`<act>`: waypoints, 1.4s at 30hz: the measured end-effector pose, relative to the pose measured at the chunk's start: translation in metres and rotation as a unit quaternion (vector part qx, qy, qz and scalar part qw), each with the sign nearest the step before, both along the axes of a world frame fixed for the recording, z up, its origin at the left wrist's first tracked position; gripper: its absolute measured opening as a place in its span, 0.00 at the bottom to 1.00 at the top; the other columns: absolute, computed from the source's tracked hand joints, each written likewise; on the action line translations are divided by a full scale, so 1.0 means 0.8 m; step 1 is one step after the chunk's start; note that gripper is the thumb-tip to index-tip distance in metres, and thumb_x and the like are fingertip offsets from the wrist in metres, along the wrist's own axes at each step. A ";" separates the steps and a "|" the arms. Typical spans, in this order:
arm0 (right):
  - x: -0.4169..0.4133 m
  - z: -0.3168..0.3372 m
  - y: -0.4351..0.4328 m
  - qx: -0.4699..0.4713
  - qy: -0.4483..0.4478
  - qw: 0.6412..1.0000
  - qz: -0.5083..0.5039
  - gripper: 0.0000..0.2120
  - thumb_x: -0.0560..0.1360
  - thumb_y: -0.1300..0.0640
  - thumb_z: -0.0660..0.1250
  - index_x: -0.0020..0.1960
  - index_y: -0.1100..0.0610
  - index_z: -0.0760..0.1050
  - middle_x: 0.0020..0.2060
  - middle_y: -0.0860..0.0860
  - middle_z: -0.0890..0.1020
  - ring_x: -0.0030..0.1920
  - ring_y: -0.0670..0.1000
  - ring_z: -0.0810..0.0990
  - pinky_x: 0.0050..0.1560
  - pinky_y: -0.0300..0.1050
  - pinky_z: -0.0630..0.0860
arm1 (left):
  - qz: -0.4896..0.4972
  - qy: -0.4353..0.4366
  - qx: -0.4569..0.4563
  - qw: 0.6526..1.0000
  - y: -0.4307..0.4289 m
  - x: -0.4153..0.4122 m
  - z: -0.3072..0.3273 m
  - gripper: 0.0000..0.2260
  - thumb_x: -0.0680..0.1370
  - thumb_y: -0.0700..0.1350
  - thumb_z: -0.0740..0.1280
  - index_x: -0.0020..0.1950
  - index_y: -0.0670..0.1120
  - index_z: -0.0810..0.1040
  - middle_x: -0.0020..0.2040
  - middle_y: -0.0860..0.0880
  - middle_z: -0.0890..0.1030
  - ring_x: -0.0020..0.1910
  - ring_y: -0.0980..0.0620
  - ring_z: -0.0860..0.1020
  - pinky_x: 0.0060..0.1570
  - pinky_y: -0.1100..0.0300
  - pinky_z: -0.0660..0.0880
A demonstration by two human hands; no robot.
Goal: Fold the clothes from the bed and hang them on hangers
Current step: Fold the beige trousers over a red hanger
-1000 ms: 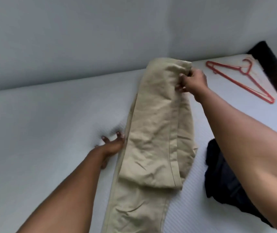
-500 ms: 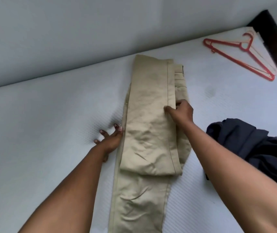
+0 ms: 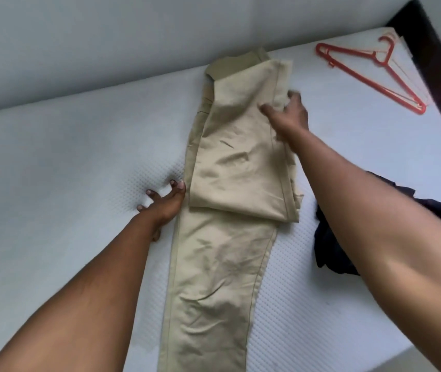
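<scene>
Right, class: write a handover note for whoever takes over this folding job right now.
Left hand: open, fingers spread, pressing the bed beside the trousers.
Right hand: pinches the trousers' folded-over layer near its right edge, though blurred.
Done: trousers folded over once, lying on the bed.
Left: finish the fold, hang them on a red hanger at the far corner; the dark garment lies crumpled at the right.

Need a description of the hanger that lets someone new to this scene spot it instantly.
Start at the white mattress and go to its far right corner, beside the dark bed frame. The hanger lies flat there. It is the only red, thin, rigid thing; the tan trousers and dark garment on the bed are soft cloth.
</scene>
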State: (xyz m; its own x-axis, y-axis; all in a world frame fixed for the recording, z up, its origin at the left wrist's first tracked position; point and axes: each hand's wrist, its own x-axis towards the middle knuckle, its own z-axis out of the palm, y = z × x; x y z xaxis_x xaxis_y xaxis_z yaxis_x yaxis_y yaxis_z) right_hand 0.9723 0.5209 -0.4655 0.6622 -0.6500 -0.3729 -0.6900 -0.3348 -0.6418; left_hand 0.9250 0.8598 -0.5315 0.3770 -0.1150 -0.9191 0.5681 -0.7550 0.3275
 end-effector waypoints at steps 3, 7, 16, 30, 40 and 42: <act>-0.029 -0.006 0.009 0.036 0.066 0.997 -0.023 0.35 0.69 0.45 0.81 0.68 0.55 0.68 0.59 0.51 0.77 0.56 0.54 0.80 0.54 0.53 0.83 | -0.016 -0.014 -0.006 1.000 -0.001 -0.002 0.004 0.44 0.53 0.90 0.42 0.69 0.82 0.48 0.84 0.56 0.43 0.80 0.28 0.39 0.70 0.20 0.50; 0.018 0.015 -0.018 0.055 -0.031 0.994 -0.088 0.14 0.69 0.62 0.81 0.43 0.55 0.76 0.43 0.54 0.83 0.35 0.52 0.85 0.39 0.54 0.86 | 0.012 -0.007 0.005 1.000 -0.005 -0.003 0.011 0.38 0.69 0.84 0.44 0.78 0.73 0.47 0.84 0.51 0.41 0.81 0.30 0.40 0.71 0.21 0.53; 0.019 0.011 -0.025 -0.076 -0.040 0.995 -0.057 0.28 0.73 0.56 0.70 0.73 0.56 0.72 0.66 0.54 0.80 0.65 0.53 0.79 0.66 0.41 0.75 | -0.020 -0.022 0.013 0.999 -0.003 -0.001 -0.003 0.39 0.60 0.88 0.43 0.70 0.81 0.49 0.84 0.55 0.40 0.79 0.30 0.33 0.68 0.19 0.51; -0.217 -0.021 0.027 -0.051 -0.022 0.998 -0.022 0.29 0.74 0.43 0.77 0.68 0.53 0.74 0.61 0.49 0.79 0.63 0.50 0.77 0.63 0.46 0.73 | -0.001 -0.250 0.101 0.963 -0.048 -0.010 0.038 0.35 0.78 0.73 0.56 0.78 0.53 0.68 0.77 0.39 0.68 0.79 0.33 0.58 0.74 0.28 0.55; -0.232 -0.026 0.025 -0.125 0.071 0.990 0.006 0.15 0.75 0.60 0.74 0.61 0.55 0.78 0.54 0.52 0.81 0.55 0.54 0.81 0.54 0.47 0.78 | -0.012 -0.395 0.072 0.916 -0.058 0.031 0.026 0.05 0.74 0.47 0.71 0.38 0.50 0.81 0.49 0.48 0.83 0.58 0.41 0.79 0.49 0.51 0.79; -0.227 -0.023 0.041 -0.152 0.094 0.984 0.007 0.15 0.77 0.66 0.67 0.62 0.57 0.76 0.51 0.53 0.77 0.52 0.56 0.79 0.48 0.47 0.76 | 0.009 -0.382 0.082 0.921 -0.061 0.029 0.025 0.05 0.74 0.47 0.70 0.42 0.47 0.83 0.50 0.46 0.83 0.56 0.41 0.80 0.47 0.51 0.79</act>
